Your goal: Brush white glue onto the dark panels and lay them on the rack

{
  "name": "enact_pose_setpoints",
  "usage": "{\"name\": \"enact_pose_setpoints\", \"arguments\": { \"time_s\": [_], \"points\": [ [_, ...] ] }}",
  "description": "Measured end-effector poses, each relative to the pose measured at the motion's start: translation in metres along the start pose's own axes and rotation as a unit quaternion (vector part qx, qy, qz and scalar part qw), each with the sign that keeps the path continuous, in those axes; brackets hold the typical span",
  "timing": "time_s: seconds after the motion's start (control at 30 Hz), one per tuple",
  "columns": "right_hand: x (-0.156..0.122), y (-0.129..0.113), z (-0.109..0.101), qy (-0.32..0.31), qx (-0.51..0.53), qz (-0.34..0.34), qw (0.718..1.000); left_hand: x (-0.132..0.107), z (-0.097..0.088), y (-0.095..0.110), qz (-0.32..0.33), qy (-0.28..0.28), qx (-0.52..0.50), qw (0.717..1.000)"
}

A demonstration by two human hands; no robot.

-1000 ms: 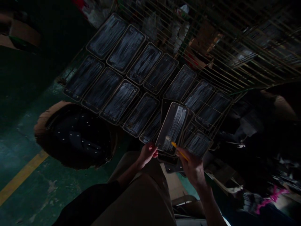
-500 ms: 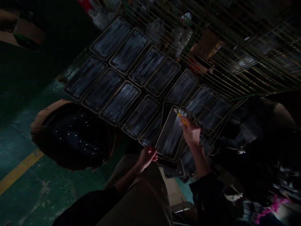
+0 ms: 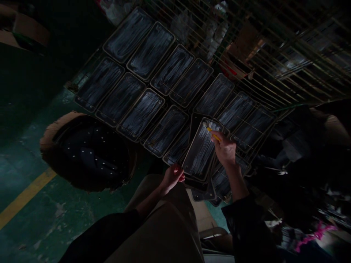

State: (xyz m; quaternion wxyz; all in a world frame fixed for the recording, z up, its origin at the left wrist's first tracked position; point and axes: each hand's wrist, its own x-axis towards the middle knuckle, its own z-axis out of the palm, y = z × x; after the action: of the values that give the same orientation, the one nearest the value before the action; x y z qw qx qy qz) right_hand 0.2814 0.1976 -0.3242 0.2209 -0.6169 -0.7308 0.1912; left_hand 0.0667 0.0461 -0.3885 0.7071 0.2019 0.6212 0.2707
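Observation:
My right hand point(image 3: 225, 147) is closed around a small brush with a yellow handle point(image 3: 213, 134) and a pale tip. The brush tip touches the upper end of a dark rectangular panel point(image 3: 192, 163) with rounded corners and a pale rim. White streaks run lengthwise along the panel's right part, while its left part looks darker and bare. My left hand point(image 3: 173, 178) is closed at the panel's lower left corner, fingers curled against the edge. Beneath this panel lie more dark panels point(image 3: 204, 194), stacked and skewed, mostly hidden.
Rows of similar white-streaked panels point(image 3: 141, 112) lie on a wire rack point(image 3: 89, 75). A torn-edged round cardboard container point(image 3: 51, 138) holding dark studded pieces stands on the green floor at left. Behind are wire bars point(image 3: 290, 78) and an open cardboard box point(image 3: 238, 60).
The view has shifted slightly, so the rack sits higher in the picture. My right hand keeps the brush near the panel's upper end, and my left hand stays at the lower corner.

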Motion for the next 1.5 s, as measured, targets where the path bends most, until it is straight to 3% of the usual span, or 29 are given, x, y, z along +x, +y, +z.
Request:
{"name": "enact_pose_setpoints", "arguments": {
  "time_s": [0.3,0.47,0.67,0.8,0.87,1.03,1.13,1.37,1.5],
  "points": [
    [-0.139,-0.059,0.001,-0.144,0.016,-0.039,0.989,-0.002,-0.001,0.002,-0.005,-0.002,-0.004,1.000],
    [-0.174,-0.073,-0.001,-0.137,0.086,-0.014,0.987,-0.004,-0.002,0.006,-0.010,-0.011,0.006,1.000],
    [-0.170,-0.055,-0.025,-0.100,0.131,0.110,0.980,-0.005,-0.003,0.003,0.010,-0.020,0.013,1.000],
    [-0.161,-0.040,-0.044,-0.025,0.089,0.153,0.984,-0.006,-0.003,0.002,0.022,-0.025,0.009,0.999],
    [-0.163,-0.041,-0.048,-0.022,0.094,0.157,0.983,-0.007,-0.002,0.003,0.022,-0.024,0.015,0.999],
    [-0.181,-0.046,-0.046,-0.084,0.121,0.125,0.981,-0.007,0.001,0.002,0.022,-0.013,0.029,0.999],
    [-0.174,-0.036,-0.044,-0.054,0.100,0.133,0.985,-0.008,0.003,0.001,0.028,-0.009,0.028,0.999],
    [-0.115,-0.013,-0.037,0.038,0.082,0.168,0.982,-0.011,0.007,0.003,0.039,-0.003,0.029,0.999],
    [-0.129,-0.021,-0.031,0.024,0.101,0.195,0.975,-0.015,0.010,0.007,0.032,-0.003,0.005,0.999]
  ]
}}
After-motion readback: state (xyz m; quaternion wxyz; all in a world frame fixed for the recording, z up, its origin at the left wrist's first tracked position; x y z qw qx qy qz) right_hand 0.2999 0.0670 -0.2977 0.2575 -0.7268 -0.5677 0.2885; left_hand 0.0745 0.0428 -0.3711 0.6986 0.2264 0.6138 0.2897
